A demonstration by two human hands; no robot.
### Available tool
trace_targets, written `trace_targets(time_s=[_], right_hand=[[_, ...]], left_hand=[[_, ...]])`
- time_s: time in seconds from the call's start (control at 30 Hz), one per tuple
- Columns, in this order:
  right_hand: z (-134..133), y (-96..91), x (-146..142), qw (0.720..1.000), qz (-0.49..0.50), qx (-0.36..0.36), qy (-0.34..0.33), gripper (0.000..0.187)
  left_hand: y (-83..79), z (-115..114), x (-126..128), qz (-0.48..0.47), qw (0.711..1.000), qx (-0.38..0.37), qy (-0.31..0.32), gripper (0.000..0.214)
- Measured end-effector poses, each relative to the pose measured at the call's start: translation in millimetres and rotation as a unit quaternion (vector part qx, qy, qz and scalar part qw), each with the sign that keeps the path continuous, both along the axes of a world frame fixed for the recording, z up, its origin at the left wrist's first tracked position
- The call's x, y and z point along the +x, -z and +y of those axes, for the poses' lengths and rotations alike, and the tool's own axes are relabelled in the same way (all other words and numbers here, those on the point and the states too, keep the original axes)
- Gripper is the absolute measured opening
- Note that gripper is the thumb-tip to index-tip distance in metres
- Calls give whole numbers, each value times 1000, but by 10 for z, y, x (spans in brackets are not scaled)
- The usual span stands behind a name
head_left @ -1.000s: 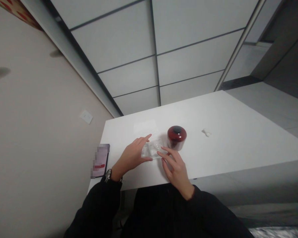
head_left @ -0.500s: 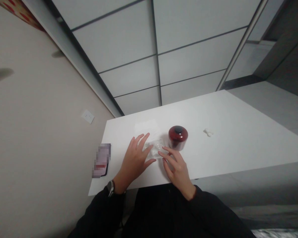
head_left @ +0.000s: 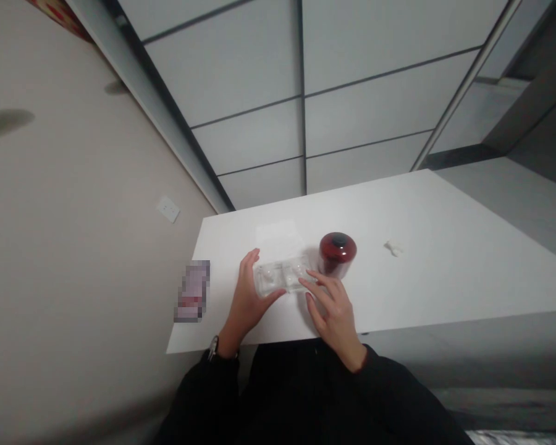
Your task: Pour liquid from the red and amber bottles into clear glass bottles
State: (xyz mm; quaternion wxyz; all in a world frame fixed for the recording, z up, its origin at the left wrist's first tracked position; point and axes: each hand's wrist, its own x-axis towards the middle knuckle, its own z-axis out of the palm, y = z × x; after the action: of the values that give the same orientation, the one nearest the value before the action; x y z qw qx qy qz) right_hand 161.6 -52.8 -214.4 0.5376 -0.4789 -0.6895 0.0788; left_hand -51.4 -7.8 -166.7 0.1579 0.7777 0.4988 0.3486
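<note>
A clear plastic tray with two hollow compartments lies on the white table in front of me. Small pale or clear pieces seem to sit in its compartments, too faint to name. My left hand is around the tray's left end, thumb stretched along the near edge and fingers apart at the far left corner. Over the right end reaches my right hand, its fingers spread and the fingertips on or just above the tray. Close behind that hand stands a dark red, rounded container with a black top.
A small white forked piece lies on the white table to the right. At the left edge is a blurred-out flat item, perhaps a phone. A faint pale sheet lies behind the tray. A wall bounds the left side.
My left hand has drawn back from over the tray to its left end, uncovering the left compartment. The right hand stays at the right end. The view has shifted slightly.
</note>
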Motion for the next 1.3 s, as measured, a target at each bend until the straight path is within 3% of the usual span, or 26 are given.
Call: trace_targets(time_s=[0.13,0.23,0.33,0.53,0.7,0.9,1.3], right_hand=[[33,-134,-98,998,60,14,12,30],[160,-194,-214,994,112,16,12,37],[314,-169,-310,992,123,-39,-8,47],[430,-63,-344,983,150,-108,-7,45],[443,-88,-321,984,143,-104,11,28],[462,-88,-298,985,139,-102,-2,38],[516,-95,-227,984,155,-88,-17,16]], left_hand=[[205,164,13,-93,991,-92,33,115],[193,222,31,-105,987,-109,46,122],[156,257,37,-98,986,-118,66,127],[151,295,66,-66,989,-107,81,132],[108,302,85,-57,989,-116,76,129],[103,293,79,-60,989,-107,79,123],[100,287,78,-64,990,-102,80,114]])
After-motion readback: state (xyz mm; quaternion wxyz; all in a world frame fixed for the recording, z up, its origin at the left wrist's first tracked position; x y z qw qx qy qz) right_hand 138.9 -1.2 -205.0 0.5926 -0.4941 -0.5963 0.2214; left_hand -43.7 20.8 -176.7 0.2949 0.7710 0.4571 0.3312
